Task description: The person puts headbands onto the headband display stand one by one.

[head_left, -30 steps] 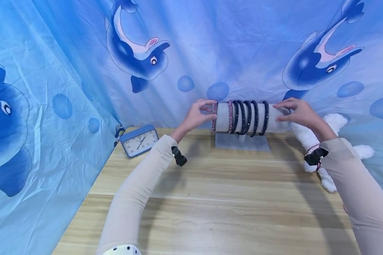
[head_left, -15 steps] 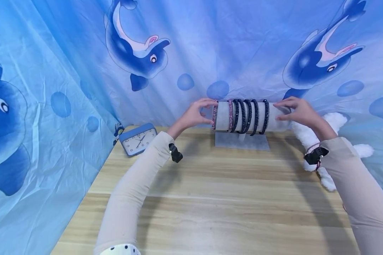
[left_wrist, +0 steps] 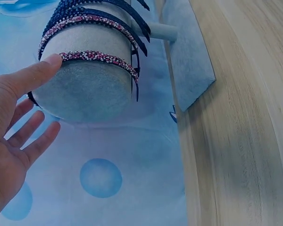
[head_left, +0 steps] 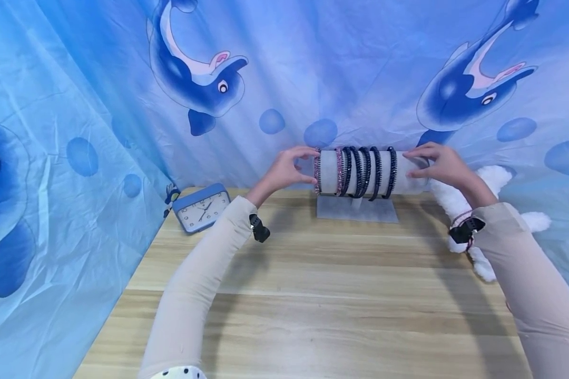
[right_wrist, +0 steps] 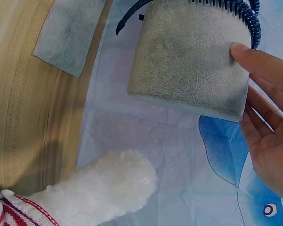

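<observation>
A grey padded headband stand stands at the back of the table, its roll (head_left: 329, 173) lying crosswise above a flat base (head_left: 336, 209). Several dark headbands (head_left: 376, 173) ring the roll, along with a pink glittery headband (head_left: 339, 171). Another pink headband (left_wrist: 94, 56) sits near the left end. My left hand (head_left: 284, 171) holds this one, thumb tip on its edge and other fingers behind the roll; its index finger is hidden in the left wrist view. My right hand (head_left: 445, 166) grips the roll's bare right end, thumb in front and fingers behind.
A blue alarm clock (head_left: 203, 208) stands at the table's back left. White plush (head_left: 495, 181) with a striped red-and-white band (right_wrist: 28, 209) lies at the right, beneath my right forearm. A blue dolphin-print curtain (head_left: 284, 68) hangs behind the wooden table (head_left: 294, 295).
My left thumb has moved down and slightly left along the end headband, widening from the fingers. My right hand keeps its place on the roll. The head view has shifted slightly.
</observation>
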Demonstrator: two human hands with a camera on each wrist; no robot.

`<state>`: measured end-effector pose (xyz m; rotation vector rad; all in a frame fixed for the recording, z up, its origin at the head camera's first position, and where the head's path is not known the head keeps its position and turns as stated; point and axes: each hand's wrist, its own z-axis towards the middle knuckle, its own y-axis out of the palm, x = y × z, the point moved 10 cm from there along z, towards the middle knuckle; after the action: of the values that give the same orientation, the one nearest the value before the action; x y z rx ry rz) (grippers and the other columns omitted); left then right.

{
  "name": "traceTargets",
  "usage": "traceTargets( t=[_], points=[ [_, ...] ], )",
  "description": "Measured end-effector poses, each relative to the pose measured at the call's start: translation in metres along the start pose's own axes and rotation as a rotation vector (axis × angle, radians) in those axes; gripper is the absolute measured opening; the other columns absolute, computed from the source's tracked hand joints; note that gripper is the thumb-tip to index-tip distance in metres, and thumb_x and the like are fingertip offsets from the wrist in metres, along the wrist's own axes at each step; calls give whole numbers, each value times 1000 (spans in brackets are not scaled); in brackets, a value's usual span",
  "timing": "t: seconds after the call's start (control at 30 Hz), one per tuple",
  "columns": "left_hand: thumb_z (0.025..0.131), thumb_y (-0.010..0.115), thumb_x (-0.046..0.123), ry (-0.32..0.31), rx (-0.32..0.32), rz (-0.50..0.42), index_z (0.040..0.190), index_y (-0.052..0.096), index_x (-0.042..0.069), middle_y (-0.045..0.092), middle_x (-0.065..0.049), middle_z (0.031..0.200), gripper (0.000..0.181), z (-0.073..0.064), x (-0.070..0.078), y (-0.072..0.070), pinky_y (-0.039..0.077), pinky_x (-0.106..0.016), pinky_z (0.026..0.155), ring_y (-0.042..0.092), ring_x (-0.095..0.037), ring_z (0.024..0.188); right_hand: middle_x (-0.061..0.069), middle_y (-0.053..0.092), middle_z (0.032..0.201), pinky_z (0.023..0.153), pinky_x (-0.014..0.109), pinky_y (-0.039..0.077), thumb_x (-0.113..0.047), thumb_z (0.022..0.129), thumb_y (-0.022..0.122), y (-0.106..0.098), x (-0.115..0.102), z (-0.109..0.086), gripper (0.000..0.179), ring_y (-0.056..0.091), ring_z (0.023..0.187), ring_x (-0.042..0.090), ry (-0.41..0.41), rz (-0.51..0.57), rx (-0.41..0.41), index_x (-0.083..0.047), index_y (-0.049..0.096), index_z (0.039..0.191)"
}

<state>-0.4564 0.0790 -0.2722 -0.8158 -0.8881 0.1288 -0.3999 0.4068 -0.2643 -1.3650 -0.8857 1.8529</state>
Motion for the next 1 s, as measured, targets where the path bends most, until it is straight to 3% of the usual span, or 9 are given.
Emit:
traceTargets(
  t=[0.2,0.47,0.73,1.0],
  points=[
    [71,94,19,6,22,-23,137,64,16,57,-5,148,73,0,-1,-2,59,-38,99,57,-24,126,21,57,135,78,25,40,-22,87,83,-1,-3,1,57,52,108,29,6,6,-4,-4,64,136],
    [71,94,14,26,30,-106,136,64,14,57,-8,147,71,2,-5,4,57,-49,101,54,-37,130,19,57,136,72,20,40,-24,86,83,1,0,0,58,52,104,25,21,4,-10,-6,64,137],
    [72,94,17,1,17,-71,137,64,18,58,-3,147,71,4,-6,7,59,-37,98,56,-23,126,19,57,136,74,21,40,-24,87,83,3,-2,2,58,52,105,26,8,9,-17,-6,63,138],
    [73,93,16,0,7,-77,136,65,17,58,-3,147,70,7,-1,9,59,-34,97,56,-22,125,19,57,136,74,20,40,-25,87,83,2,1,0,58,52,103,24,17,9,-15,-6,63,138]
  ],
)
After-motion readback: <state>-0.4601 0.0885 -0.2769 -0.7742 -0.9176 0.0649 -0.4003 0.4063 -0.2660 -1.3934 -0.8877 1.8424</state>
